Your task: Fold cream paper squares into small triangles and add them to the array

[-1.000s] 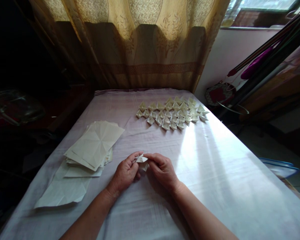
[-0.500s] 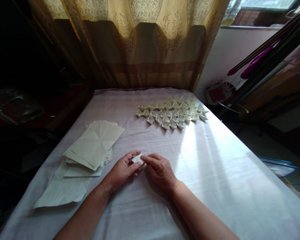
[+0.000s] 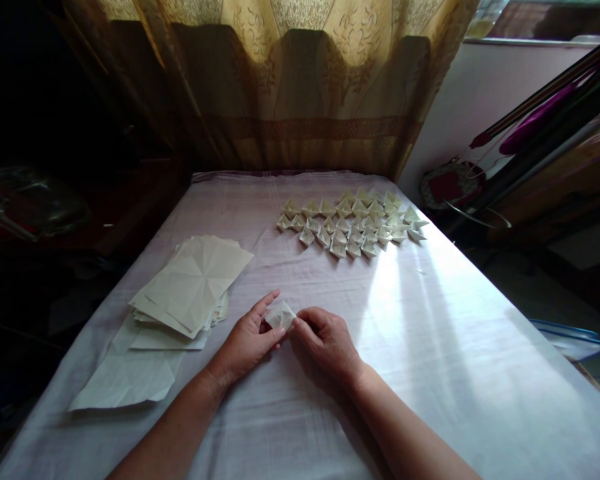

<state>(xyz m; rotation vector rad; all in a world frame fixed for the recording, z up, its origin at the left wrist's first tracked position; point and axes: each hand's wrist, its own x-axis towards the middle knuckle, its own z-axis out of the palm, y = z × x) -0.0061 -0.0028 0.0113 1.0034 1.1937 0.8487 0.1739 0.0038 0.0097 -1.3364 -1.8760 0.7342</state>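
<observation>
Between my two hands is a small folded piece of white paper (image 3: 281, 316), a square set cornerwise with crease lines on it. My left hand (image 3: 253, 337) holds its left and lower edge, thumb on top and the index finger stretched out past it. At the paper's right corner, my right hand (image 3: 327, 340) pinches it between thumb and curled fingers. The undersides of both hands' grips are hidden. Several small folded paper pieces (image 3: 353, 223) with pointed tips stand in rows farther back, right of centre.
A stack of creased paper sheets (image 3: 193, 287) lies to the left, with a loose sheet (image 3: 125, 377) sticking out under it. A pale cloth (image 3: 260, 427) covers the table. Behind hangs a patterned curtain (image 3: 300, 100). Poles (image 3: 540, 100) lean at the right.
The folded paper now shows a wider, flatter face. My left index finger has straightened away from it, and my right fingers have moved to its right corner. The view has shifted slightly.
</observation>
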